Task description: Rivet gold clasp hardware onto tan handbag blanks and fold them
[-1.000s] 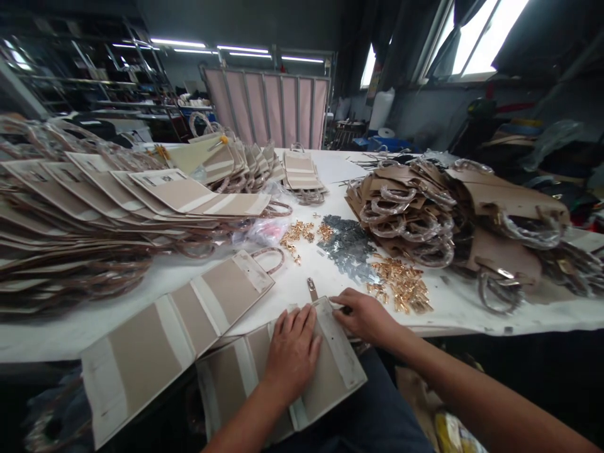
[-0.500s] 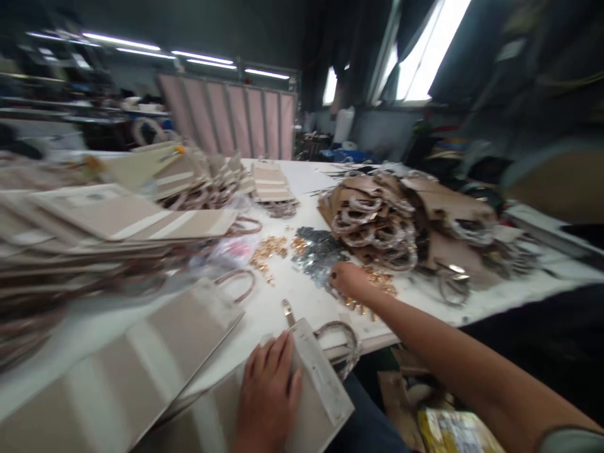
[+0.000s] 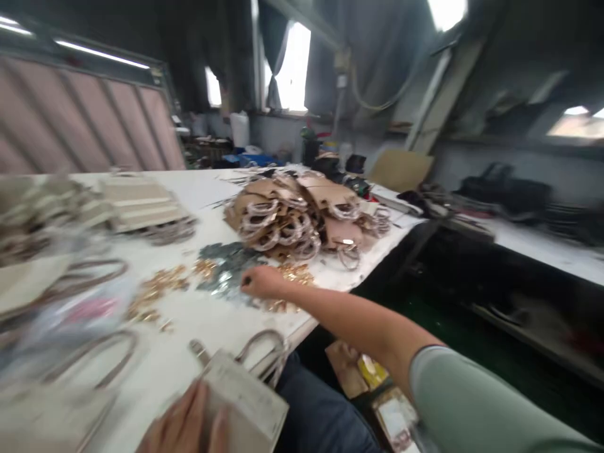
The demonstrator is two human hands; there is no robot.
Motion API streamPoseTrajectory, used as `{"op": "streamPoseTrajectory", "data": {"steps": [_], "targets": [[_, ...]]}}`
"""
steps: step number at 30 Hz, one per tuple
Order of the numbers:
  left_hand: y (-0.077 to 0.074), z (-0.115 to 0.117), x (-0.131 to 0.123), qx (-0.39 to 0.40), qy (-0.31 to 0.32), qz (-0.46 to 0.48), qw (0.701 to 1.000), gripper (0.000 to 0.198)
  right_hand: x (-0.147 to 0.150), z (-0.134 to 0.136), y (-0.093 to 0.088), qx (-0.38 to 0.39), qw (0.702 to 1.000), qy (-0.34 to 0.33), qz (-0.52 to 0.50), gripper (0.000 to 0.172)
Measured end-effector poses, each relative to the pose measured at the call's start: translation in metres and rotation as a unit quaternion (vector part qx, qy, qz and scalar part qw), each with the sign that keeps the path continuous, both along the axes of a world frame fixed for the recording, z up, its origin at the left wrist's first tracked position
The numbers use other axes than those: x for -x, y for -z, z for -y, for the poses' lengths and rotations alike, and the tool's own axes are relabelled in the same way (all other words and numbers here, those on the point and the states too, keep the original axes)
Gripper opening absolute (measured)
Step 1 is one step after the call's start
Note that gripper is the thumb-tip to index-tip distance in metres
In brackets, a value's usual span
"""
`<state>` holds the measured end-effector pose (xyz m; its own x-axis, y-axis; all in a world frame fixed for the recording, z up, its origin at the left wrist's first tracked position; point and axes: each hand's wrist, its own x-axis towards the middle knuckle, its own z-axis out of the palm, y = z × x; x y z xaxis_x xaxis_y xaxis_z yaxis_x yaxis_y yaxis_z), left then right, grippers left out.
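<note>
My left hand (image 3: 186, 418) lies with fingers stretched over a beige bag panel (image 3: 245, 393) at the table's near edge. A braided handle loop (image 3: 264, 343) sticks out of the panel's far side, and a metal clasp piece (image 3: 199, 351) shows by its corner. My right hand (image 3: 264, 282) is closed over the table, between grey metal plates (image 3: 226, 270) and gold-coloured fittings (image 3: 295, 274). A small dark spot shows at its fingertips; what it holds, if anything, I cannot make out. More gold-coloured fittings (image 3: 158, 289) are scattered to the left.
Brown bag panels with wrapped handles (image 3: 278, 217) are heaped beyond my right hand. Beige panels (image 3: 136, 204) are stacked at the left, near a clear plastic bag (image 3: 87, 308). Packages (image 3: 372, 371) lie below the table edge at the right. A pink screen (image 3: 89, 116) stands behind.
The view has swung to the right, so everything sits further left in the picture. My left hand stays on the panel, and my right hand remains closed at the metal pieces.
</note>
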<state>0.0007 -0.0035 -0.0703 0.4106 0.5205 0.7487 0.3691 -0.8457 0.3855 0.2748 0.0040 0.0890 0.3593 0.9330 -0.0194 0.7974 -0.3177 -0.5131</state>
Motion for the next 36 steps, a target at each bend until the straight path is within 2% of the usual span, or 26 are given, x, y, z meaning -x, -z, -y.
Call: {"op": "streamPoseTrajectory", "data": {"steps": [2, 4, 8, 11, 18, 23, 28, 34, 36], "targets": [[-0.011, 0.017, 0.016, 0.029, -0.013, -0.119, 0.992, 0.054, 0.009, 0.013, 0.002, 0.001, 0.998, -0.046, -0.037, 0.015], [-0.019, 0.028, 0.022, 0.06, -0.036, -0.171, 0.983, 0.046, 0.019, 0.019, 0.011, 0.016, 0.991, -0.109, -0.073, 0.016], [-0.026, 0.036, 0.022, 0.134, -0.051, -0.184, 0.972, 0.047, 0.043, 0.027, 0.031, 0.078, 0.955, -0.238, -0.159, 0.021], [-0.03, 0.043, 0.022, 0.166, -0.046, -0.158, 0.972, 0.045, 0.063, 0.031, 0.039, 0.113, 0.937, -0.283, -0.171, 0.023], [-0.033, 0.048, 0.022, 0.19, -0.053, -0.108, 0.974, 0.041, 0.083, 0.018, 0.057, 0.114, 0.935, -0.313, -0.119, 0.022], [-0.023, 0.054, 0.025, 0.18, -0.069, -0.072, 0.979, 0.043, 0.084, 0.016, 0.077, 0.1, 0.934, -0.317, -0.129, 0.015], [-0.015, 0.057, 0.025, 0.185, -0.074, -0.079, 0.977, 0.044, 0.082, 0.008, 0.103, 0.119, 0.932, -0.316, -0.131, 0.01], [-0.02, 0.055, 0.022, 0.212, -0.068, -0.097, 0.97, 0.03, 0.073, 0.003, 0.132, 0.094, 0.941, -0.306, -0.112, 0.007], [-0.021, 0.051, 0.02, 0.218, -0.072, -0.111, 0.967, 0.025, 0.07, 0.004, 0.138, 0.08, 0.95, -0.286, -0.097, 0.012]]}}
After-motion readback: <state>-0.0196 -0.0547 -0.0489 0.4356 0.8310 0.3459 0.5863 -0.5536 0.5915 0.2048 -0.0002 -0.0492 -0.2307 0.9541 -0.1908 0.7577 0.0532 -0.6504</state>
